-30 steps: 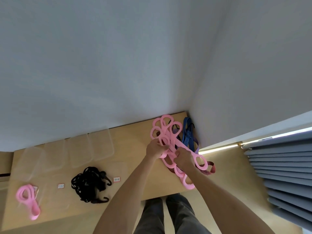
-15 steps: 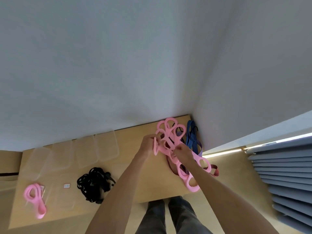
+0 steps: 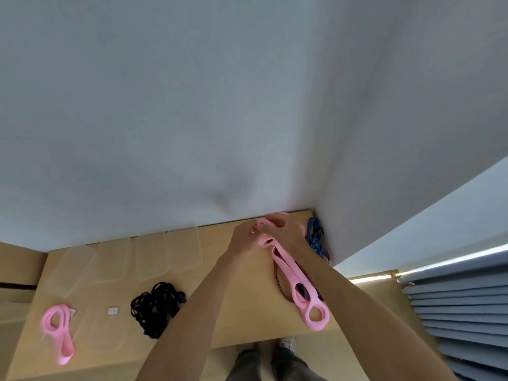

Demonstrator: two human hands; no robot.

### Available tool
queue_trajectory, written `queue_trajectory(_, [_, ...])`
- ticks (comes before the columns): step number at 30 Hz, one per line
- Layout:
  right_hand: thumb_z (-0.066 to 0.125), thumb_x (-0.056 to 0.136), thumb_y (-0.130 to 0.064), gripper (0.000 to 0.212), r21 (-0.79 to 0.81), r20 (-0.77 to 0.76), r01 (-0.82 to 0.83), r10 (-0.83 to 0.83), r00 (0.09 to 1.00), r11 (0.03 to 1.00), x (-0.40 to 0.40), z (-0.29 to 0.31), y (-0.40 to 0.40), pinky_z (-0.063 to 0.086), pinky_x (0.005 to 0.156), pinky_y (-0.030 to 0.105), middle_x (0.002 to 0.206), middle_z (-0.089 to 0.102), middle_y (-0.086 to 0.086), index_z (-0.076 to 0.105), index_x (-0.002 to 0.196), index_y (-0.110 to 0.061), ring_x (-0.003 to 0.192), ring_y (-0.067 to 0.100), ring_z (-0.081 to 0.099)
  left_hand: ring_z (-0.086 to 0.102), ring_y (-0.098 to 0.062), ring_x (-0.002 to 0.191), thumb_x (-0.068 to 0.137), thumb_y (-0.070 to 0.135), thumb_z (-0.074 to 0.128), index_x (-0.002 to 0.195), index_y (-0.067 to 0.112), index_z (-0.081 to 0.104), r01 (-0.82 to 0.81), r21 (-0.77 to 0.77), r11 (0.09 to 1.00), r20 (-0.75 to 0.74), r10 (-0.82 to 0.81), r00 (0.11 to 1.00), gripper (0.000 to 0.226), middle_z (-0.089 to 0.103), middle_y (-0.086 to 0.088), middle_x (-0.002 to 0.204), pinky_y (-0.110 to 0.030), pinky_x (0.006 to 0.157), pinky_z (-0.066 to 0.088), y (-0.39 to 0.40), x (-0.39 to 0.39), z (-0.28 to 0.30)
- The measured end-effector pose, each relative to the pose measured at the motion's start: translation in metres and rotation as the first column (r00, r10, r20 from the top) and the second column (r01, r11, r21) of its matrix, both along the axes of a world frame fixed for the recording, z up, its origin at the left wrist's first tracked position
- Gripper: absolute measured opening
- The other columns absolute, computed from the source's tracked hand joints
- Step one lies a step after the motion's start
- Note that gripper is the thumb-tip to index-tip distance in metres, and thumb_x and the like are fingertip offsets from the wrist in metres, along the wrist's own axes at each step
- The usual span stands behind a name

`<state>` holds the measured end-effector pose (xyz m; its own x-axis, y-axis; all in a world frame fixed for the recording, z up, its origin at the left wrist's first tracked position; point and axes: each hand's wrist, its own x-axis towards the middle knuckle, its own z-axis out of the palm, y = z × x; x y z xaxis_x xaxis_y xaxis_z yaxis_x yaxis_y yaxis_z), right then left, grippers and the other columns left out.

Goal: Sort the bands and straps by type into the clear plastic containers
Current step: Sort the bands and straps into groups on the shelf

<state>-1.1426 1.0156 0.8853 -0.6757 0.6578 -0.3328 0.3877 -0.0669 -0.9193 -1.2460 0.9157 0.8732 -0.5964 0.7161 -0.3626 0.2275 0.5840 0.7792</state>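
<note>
Both hands meet at the desk's far right corner: the left hand and right hand each clench the top of a pink looped band. It trails across the desk toward the near edge, over a red-striped strap.

Soft even daylight, slight motion blur

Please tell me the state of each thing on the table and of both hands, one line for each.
left hand: grips the top of the pink looped bands.
right hand: grips the same bands.
pink looped bands: held, stretched long, lower end on the table.
pink bands at the left: lying sorted.
black straps: lying in a heap.
blue straps: unsorted, in the corner.
clear containers: four in a row, empty.
</note>
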Motion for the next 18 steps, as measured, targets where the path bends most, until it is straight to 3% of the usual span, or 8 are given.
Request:
queue_trajectory(2, [0.068,0.084,-0.008,0.016,0.053,-0.014,0.015,-0.014,1.0,0.998,-0.002,0.005,-0.002,0.051,0.065,0.01,0.082,0.071,-0.008,0.076,0.096,-0.016,0.073,-0.002,0.065,0.056,-0.012,0.094,0.092,0.018,0.059,0.11,0.014,0.068,0.0,0.018,1.0,-0.074,0.001,0.997,0.021,0.065,0.002,0.106,-0.033,0.083,0.046,-0.004,-0.004,0.004])
queue_trajectory(4, [0.064,0.084,-0.003,0.019,0.084,-0.008,-0.008,0.008,1.0,0.996,-0.004,0.011,-0.004,0.046,0.061,0.011,0.08,0.068,-0.007,0.074,0.092,-0.017,0.07,-0.003,0.061,0.048,-0.005,0.113,0.09,0.013,0.063,0.137,0.018,0.053,-0.014,0.049,0.999,-0.104,0.019,0.994,0.049,0.05,0.012,0.127,-0.028,0.099,0.041,-0.008,-0.007,0.012])
queue_trajectory(5, [0.066,0.084,-0.005,0.018,0.09,0.001,-0.019,0.019,1.0,0.996,-0.005,0.015,-0.005,0.044,0.063,0.01,0.086,0.069,-0.006,0.075,0.095,-0.016,0.074,-0.002,0.061,0.05,-0.005,0.115,0.088,0.013,0.065,0.142,0.019,0.049,-0.002,0.066,0.998,-0.094,0.008,0.996,0.056,0.051,0.013,0.129,-0.024,0.098,0.042,-0.009,-0.008,0.017])
queue_trajectory(8, [0.071,0.081,-0.009,0.028,0.073,-0.018,-0.022,0.023,1.0,0.997,-0.006,0.022,-0.008,0.046,0.072,0.015,0.097,0.071,0.001,0.076,0.107,-0.018,0.089,0.014,0.065,0.066,-0.014,0.092,0.085,0.013,0.064,0.122,0.02,0.065,0.091,0.071,0.993,-0.133,-0.081,0.988,0.038,0.069,0.008,0.099,-0.019,0.075,0.047,-0.009,-0.012,0.029])
queue_trajectory(11, [0.078,0.079,-0.02,0.062,-0.011,-0.083,0.075,-0.075,0.994,0.997,-0.005,0.03,-0.011,0.051,0.086,0.025,0.1,0.069,0.001,0.053,0.135,-0.024,0.097,0.016,0.065,0.057,-0.017,0.068,0.086,0.012,0.061,0.087,0.011,0.069,0.08,0.02,0.997,-0.22,-0.074,0.973,0.009,0.065,0.001,0.073,-0.023,0.059,0.039,-0.011,-0.019,0.036])
queue_trajectory(14, [0.078,0.077,-0.036,0.081,-0.158,-0.116,0.117,-0.136,0.984,0.98,-0.004,0.035,-0.011,0.05,0.091,0.033,0.116,0.066,-0.001,0.037,0.147,-0.032,0.109,0.016,0.062,0.052,-0.022,0.065,0.082,0.004,0.062,0.086,-0.006,0.065,-0.094,0.128,0.987,0.121,0.078,0.99,0.011,0.066,-0.023,0.079,-0.024,0.052,0.037,-0.019,-0.023,0.043])
queue_trajectory(16, [0.075,0.079,-0.045,0.076,-0.318,-0.128,0.063,-0.109,0.986,0.946,-0.001,0.038,-0.01,0.051,0.093,0.04,0.123,0.065,0.005,0.041,0.145,-0.03,0.11,0.022,0.063,0.062,-0.021,0.069,0.081,0.006,0.065,0.096,-0.005,0.065,-0.212,0.224,0.951,0.313,0.136,0.94,0.019,0.072,-0.015,0.084,-0.022,0.05,0.042,-0.024,-0.023,0.054])
queue_trajectory(18, [0.074,0.082,-0.044,0.059,-0.377,-0.15,-0.082,0.027,0.988,0.923,0.002,0.041,-0.015,0.054,0.086,0.036,0.114,0.071,0.012,0.055,0.133,-0.02,0.098,0.023,0.069,0.07,-0.016,0.078,0.082,0.017,0.067,0.098,0.005,0.067,-0.286,0.279,0.917,0.407,0.156,0.9,0.02,0.075,-0.005,0.088,-0.021,0.055,0.048,-0.028,-0.023,0.063])
